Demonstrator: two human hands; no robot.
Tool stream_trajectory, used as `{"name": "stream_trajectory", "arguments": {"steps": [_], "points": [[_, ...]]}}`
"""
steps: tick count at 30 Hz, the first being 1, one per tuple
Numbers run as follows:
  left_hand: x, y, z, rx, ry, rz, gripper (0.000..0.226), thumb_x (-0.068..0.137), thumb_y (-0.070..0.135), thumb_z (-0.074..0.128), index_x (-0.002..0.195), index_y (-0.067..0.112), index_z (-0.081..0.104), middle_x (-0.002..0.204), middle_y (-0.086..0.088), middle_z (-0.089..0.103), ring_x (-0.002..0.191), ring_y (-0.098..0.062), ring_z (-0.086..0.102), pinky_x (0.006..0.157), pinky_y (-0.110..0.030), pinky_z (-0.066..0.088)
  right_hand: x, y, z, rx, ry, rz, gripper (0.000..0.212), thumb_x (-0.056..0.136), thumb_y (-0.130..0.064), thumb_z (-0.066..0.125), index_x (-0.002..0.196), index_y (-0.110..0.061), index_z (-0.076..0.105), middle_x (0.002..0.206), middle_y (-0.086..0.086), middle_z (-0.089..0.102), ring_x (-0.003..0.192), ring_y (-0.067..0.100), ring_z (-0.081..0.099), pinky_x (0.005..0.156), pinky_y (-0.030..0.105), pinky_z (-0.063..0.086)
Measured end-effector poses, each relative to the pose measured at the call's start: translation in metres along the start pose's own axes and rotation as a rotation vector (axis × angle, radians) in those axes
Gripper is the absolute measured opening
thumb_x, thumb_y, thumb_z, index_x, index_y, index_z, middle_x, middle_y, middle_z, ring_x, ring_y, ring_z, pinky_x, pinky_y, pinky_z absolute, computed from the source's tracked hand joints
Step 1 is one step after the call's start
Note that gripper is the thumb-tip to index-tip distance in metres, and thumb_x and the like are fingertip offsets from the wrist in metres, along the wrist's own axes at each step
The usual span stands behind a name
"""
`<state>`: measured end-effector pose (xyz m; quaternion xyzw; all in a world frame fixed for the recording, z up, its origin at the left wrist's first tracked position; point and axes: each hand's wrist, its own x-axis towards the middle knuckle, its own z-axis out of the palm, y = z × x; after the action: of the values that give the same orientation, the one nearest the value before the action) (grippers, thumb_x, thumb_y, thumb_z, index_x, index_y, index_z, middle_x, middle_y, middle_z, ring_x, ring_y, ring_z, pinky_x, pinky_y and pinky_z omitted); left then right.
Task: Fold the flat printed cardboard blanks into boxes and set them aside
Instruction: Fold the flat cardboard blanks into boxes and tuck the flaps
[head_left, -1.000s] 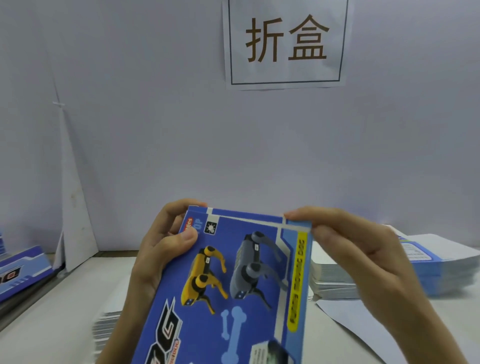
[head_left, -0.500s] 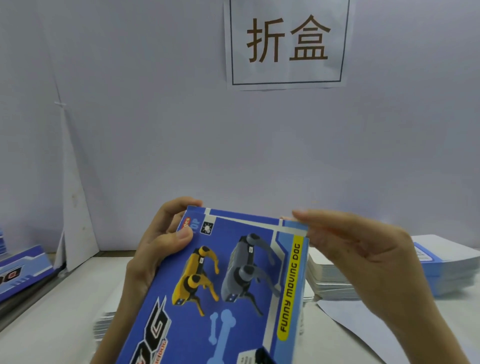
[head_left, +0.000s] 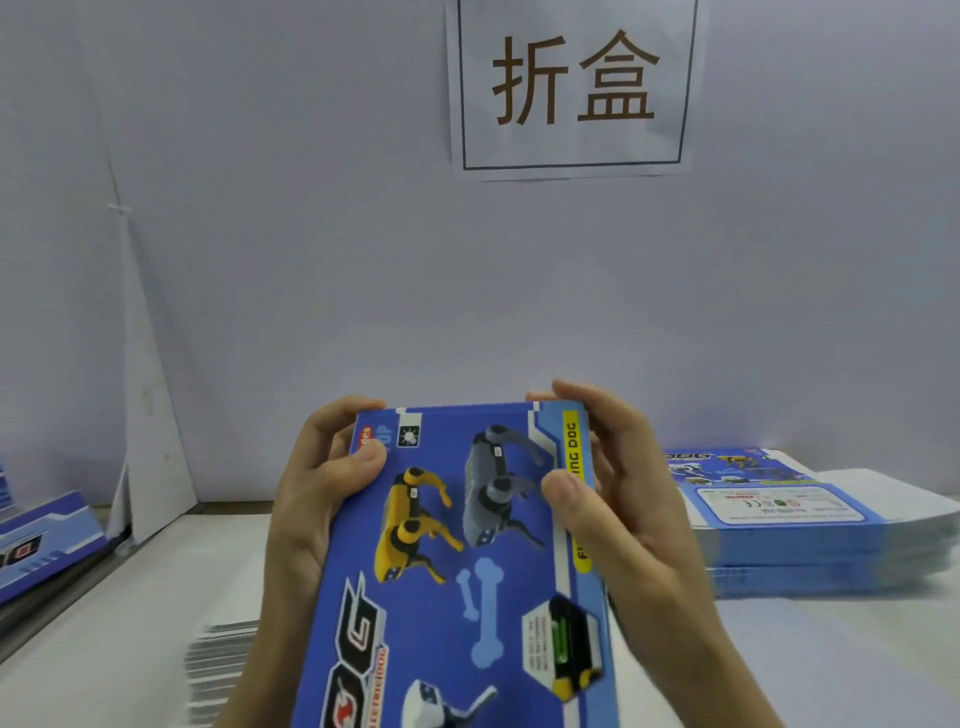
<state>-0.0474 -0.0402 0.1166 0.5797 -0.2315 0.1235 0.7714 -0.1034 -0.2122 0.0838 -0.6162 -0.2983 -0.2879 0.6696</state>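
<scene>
right hand (head_left: 613, 499) has slid from the top edge onto the side; both hands, left hand (head_left: 322, 488) too, clamp the blue box (head_left: 467, 561), squaring it up.

L grip (head_left: 319, 512), R grip (head_left: 636, 525), both bare

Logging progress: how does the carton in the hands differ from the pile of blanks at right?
The held carton is one piece, tilted, gripped by the left hand and right hand; the pile is many blanks lying flat on the table. The held carton shows its two-dog front; the pile's top blank shows a white label. Both are blue-printed.
</scene>
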Motion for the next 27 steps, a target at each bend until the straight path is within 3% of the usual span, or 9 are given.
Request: {"name": "stream_trajectory", "arguments": {"steps": [2,6,11,14,16,18,20,24,27], "points": [[-0.007,-0.002,0.005,-0.017,0.025,-0.036,0.035,0.090,-0.017,0.031,0.081,0.011,0.048,0.047,0.010,0.062,0.038,-0.001,0.058,0.036,-0.013,0.043,-0.001,0.003,0.006,0.122,0.063,0.031,0.029,0.085,-0.023,0.060,0.113,-0.032,0.059,0.106,-0.002,0.068,0.089,0.016,0.070,0.068,0.027,0.058],[-0.013,-0.001,0.009,-0.074,0.009,-0.032,0.032,0.089,-0.018,0.031,0.081,0.009,0.047,0.048,0.010,0.062,0.038,-0.003,0.057,0.036,-0.014,0.044,-0.001,0.004,0.005,0.180,0.137,0.058,0.020,0.084,-0.012,0.060,0.094,-0.029,0.064,0.092,-0.005,0.069,0.080,0.014,0.068,0.065,0.029,0.058],[-0.022,0.002,0.015,-0.164,0.062,-0.018,0.015,0.074,-0.001,0.046,0.084,0.009,0.052,0.053,0.003,0.064,0.039,-0.009,0.060,0.036,-0.016,0.045,-0.001,0.000,0.002,0.151,0.110,0.076,0.019,0.083,-0.015,0.059,0.099,-0.023,0.066,0.100,0.008,0.069,0.082,0.023,0.070,0.063,0.032,0.059],[-0.026,-0.001,0.015,-0.187,0.084,-0.013,0.024,0.061,0.010,0.057,0.084,0.010,0.053,0.056,0.000,0.065,0.040,-0.012,0.061,0.037,-0.017,0.046,-0.001,-0.003,0.000,0.105,0.095,0.103,0.023,0.078,-0.030,0.063,0.101,-0.027,0.067,0.097,0.019,0.064,0.079,0.032,0.068,0.061,0.036,0.058],[-0.026,-0.002,0.013,-0.189,0.083,0.006,0.031,0.056,0.004,0.067,0.085,0.013,0.057,0.063,-0.002,0.067,0.045,-0.015,0.063,0.039,-0.020,0.049,0.001,0.001,-0.002,0.050,0.104,0.082,0.028,0.077,-0.037,0.061,0.104,-0.033,0.065,0.111,0.008,0.064,0.092,0.035,0.066,0.070,0.035,0.057],[-0.024,-0.002,0.009,-0.192,0.133,0.047,0.026,0.062,0.006,0.068,0.083,0.018,0.060,0.068,-0.001,0.068,0.049,-0.016,0.065,0.041,-0.022,0.051,0.004,0.007,-0.006,-0.061,0.104,0.066,0.037,0.073,-0.045,0.061,0.111,-0.045,0.058,0.130,-0.019,0.057,0.119,0.009,0.058,0.086,0.019,0.051],[-0.020,-0.005,0.002,-0.229,0.279,0.085,0.015,0.074,0.009,0.061,0.085,0.020,0.060,0.068,-0.001,0.067,0.049,-0.012,0.064,0.042,-0.020,0.051,0.008,0.010,-0.019,-0.135,0.021,0.181,0.055,0.066,-0.056,0.060,0.120,-0.057,0.047,0.135,-0.032,0.049,0.129,-0.005,0.046,0.094,0.013,0.044],[-0.003,-0.020,-0.020,-0.325,0.670,0.032,0.011,0.094,0.016,0.054,0.102,0.014,0.046,0.084,-0.004,0.058,0.057,-0.009,0.062,0.056,-0.025,0.054,0.006,-0.001,-0.050,0.002,-0.474,0.456,0.066,0.075,-0.045,0.070,0.137,-0.042,0.048,0.140,-0.010,0.055,0.127,0.015,0.055,0.094,0.024,0.049],[0.007,-0.042,-0.030,-0.206,0.694,-0.222,0.039,0.094,0.029,0.055,0.118,0.000,0.050,0.111,-0.017,0.063,0.091,-0.027,0.067,0.085,-0.045,0.054,0.007,-0.005,-0.052,0.011,-0.436,0.456,0.053,0.080,-0.038,0.075,0.130,-0.038,0.056,0.128,-0.005,0.065,0.114,0.016,0.065,0.086,0.021,0.051]]}}
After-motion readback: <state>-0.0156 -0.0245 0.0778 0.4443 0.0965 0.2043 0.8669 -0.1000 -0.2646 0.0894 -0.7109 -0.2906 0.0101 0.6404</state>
